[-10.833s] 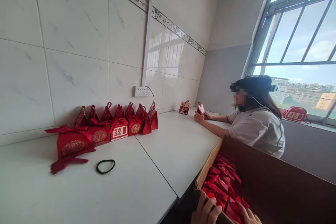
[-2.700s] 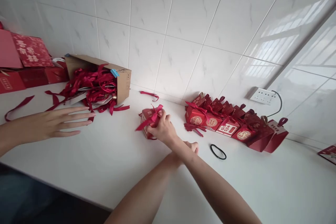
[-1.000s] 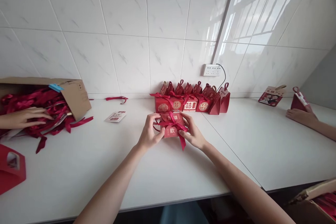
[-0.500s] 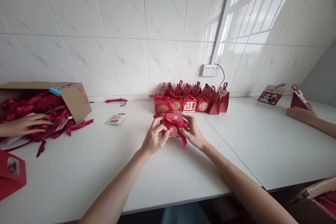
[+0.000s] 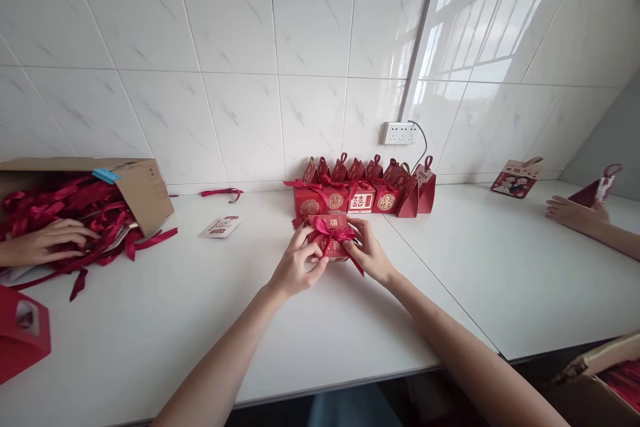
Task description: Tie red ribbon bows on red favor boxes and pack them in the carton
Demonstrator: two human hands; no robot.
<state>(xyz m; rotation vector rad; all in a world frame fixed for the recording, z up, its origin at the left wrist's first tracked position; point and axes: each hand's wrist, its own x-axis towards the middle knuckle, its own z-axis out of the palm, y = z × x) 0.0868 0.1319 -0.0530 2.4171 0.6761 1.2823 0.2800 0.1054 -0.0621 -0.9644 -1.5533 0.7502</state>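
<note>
Between my two hands, on the white table (image 5: 280, 347), sits a small red gift box (image 5: 334, 255) with light lettering on top. A dark pink ribbon bow (image 5: 333, 232) is tied across it, one tail hanging over the front right. My left hand (image 5: 299, 260) grips the box's left side, thumb and fingers bent by the bow. My right hand (image 5: 371, 253) holds the right side, its thumb on the ribbon and its fingers round the far edge. Just behind stands a row of red gift boxes (image 5: 361, 201), several with ribbons or loops.
At left, a cardboard box (image 5: 145, 197) spills red ribbons (image 5: 55, 203), with another person's hand (image 5: 55, 240) among them. A printed card (image 5: 220, 227) lies nearby. Another person's hand at right (image 5: 580, 212) holds a red folded box (image 5: 590, 195). A power strip (image 5: 400, 133) hangs on the wall.
My hands have shifted slightly on the gift box, and the ribbon tail swings to the right. The hand at far right has turned its folded box. The left person's hand has moved slightly left.
</note>
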